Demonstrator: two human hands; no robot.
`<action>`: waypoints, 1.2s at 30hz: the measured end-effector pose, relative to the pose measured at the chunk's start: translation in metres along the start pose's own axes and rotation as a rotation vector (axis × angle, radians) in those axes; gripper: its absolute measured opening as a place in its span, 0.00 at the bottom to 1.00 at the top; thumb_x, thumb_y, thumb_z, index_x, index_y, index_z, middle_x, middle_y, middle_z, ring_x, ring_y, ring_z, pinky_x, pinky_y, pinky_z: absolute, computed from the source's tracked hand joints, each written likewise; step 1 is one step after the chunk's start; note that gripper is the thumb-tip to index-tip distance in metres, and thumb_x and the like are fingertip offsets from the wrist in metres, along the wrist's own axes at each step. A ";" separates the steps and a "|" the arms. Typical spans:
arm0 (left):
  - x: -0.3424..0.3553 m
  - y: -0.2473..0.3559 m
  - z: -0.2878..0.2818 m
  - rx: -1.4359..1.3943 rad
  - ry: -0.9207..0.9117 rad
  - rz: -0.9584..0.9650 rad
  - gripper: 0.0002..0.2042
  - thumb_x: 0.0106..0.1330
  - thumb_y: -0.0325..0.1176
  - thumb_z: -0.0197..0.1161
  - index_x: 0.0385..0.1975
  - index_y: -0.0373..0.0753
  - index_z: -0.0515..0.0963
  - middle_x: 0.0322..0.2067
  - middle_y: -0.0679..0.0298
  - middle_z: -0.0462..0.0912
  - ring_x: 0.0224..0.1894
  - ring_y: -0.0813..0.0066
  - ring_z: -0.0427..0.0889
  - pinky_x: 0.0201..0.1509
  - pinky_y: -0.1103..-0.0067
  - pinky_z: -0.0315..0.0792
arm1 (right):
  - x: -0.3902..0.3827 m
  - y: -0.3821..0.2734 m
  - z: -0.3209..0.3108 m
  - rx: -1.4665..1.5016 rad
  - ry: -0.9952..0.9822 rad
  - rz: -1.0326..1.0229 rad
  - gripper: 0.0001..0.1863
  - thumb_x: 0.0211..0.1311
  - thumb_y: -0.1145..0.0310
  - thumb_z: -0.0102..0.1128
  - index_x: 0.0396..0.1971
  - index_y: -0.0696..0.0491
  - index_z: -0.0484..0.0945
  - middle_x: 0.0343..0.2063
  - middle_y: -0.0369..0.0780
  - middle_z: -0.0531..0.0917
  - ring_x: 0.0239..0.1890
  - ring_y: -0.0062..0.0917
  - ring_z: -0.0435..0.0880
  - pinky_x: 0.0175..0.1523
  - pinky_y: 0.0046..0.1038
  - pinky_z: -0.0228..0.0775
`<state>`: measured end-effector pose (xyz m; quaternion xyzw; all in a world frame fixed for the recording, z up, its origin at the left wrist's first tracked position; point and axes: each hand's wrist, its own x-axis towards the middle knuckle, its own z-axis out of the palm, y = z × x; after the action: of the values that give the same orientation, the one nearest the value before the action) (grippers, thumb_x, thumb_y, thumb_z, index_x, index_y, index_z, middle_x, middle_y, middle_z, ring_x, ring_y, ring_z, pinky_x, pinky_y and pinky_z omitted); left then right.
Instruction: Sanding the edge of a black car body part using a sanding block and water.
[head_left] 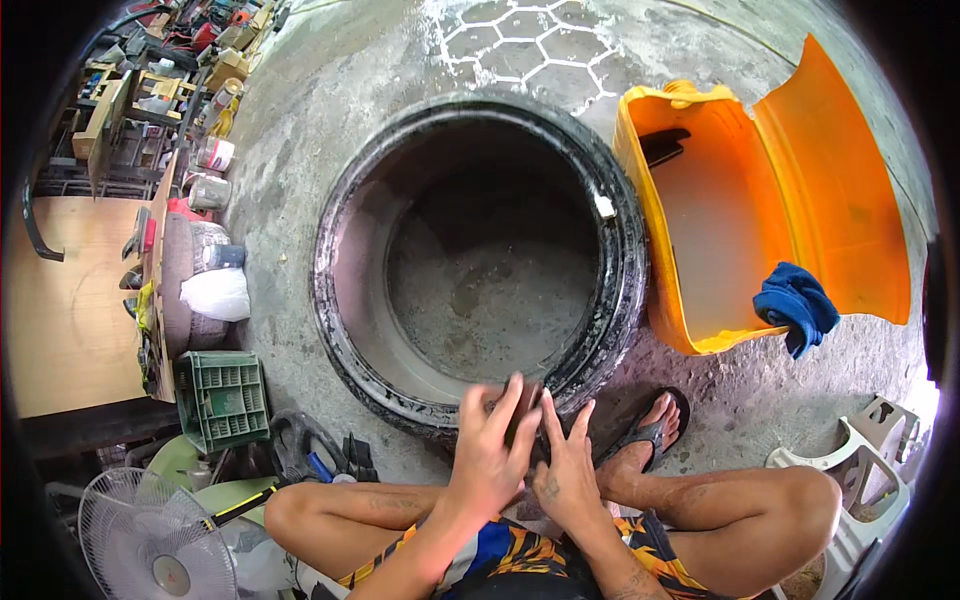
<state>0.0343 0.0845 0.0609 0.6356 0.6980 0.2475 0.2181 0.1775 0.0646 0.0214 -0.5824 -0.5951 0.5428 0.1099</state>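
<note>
A large round black vessel or ring (345, 350) stands in front of me, its thick rim scuffed with pale marks. My left hand (490, 445) is at its near rim, fingers bent around a small dark piece that I cannot make out. Close beside it, my right hand (568, 470) has two fingers stretched up and apart against the rim; the rest are curled or hidden. A small white piece (605, 207) sits on the rim's right side.
At right, a cut-open orange plastic container (690, 345) holds cloudy water and a dark object (664, 146); a blue cloth (797, 307) hangs over its edge. A green crate (222, 402) and fan (157, 535) stand at left, a white plastic chair (850, 470) at lower right.
</note>
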 end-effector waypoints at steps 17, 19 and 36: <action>0.002 0.000 -0.005 -0.034 -0.074 -0.011 0.22 0.74 0.28 0.70 0.66 0.26 0.81 0.49 0.45 0.78 0.51 0.50 0.82 0.57 0.63 0.78 | 0.007 -0.009 -0.005 0.021 -0.043 0.052 0.55 0.55 0.85 0.57 0.87 0.44 0.54 0.79 0.79 0.36 0.64 0.75 0.73 0.77 0.56 0.64; 0.037 -0.006 0.013 -0.032 -0.060 0.002 0.22 0.74 0.27 0.70 0.66 0.26 0.81 0.49 0.46 0.78 0.50 0.50 0.82 0.57 0.63 0.78 | 0.001 -0.007 -0.006 0.004 -0.002 0.040 0.55 0.56 0.85 0.57 0.87 0.44 0.54 0.79 0.79 0.37 0.63 0.75 0.73 0.76 0.56 0.65; 0.028 -0.006 -0.001 0.131 -0.076 0.183 0.21 0.73 0.28 0.71 0.65 0.29 0.83 0.52 0.48 0.81 0.53 0.55 0.85 0.59 0.64 0.79 | 0.001 -0.008 -0.005 0.015 -0.005 0.021 0.55 0.56 0.85 0.57 0.87 0.41 0.55 0.77 0.81 0.39 0.61 0.77 0.74 0.75 0.57 0.66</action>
<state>0.0268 0.1116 0.0583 0.7186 0.6429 0.1958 0.1790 0.1765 0.0701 0.0292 -0.5866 -0.5850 0.5497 0.1070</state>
